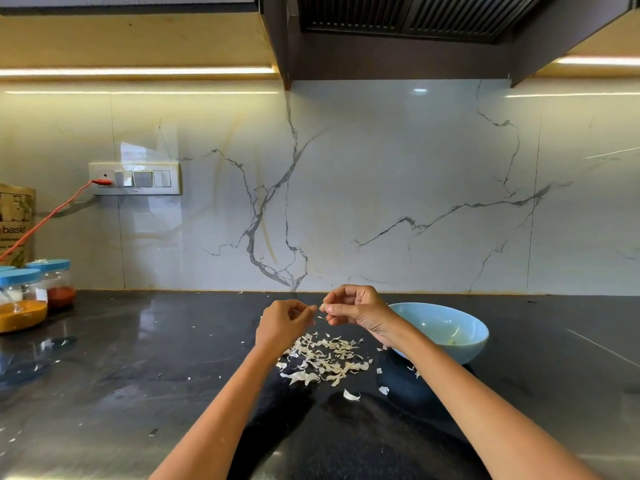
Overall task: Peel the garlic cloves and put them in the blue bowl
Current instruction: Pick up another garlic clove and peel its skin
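Both hands are raised above the dark countertop (138, 393), just left of the blue bowl (460, 344). My right hand (360, 308) pinches a small pale garlic clove (322, 307) between thumb and fingertips. My left hand (282, 322) has its fingertips closed on a thin strip of skin beside the clove. The two hands nearly touch. Below them lies a scattered pile of papery garlic skins (325, 358). The bowl stands behind my right wrist; something small and pale shows inside it, too indistinct to name.
Jars with blue lids (24, 299) holding orange and red powders stand at the far left, with a brown paper bag (15, 223) behind them. A red cable (48, 216) runs to the wall switch panel (135, 179). The marble backsplash closes off the counter's far edge; a hood hangs overhead.
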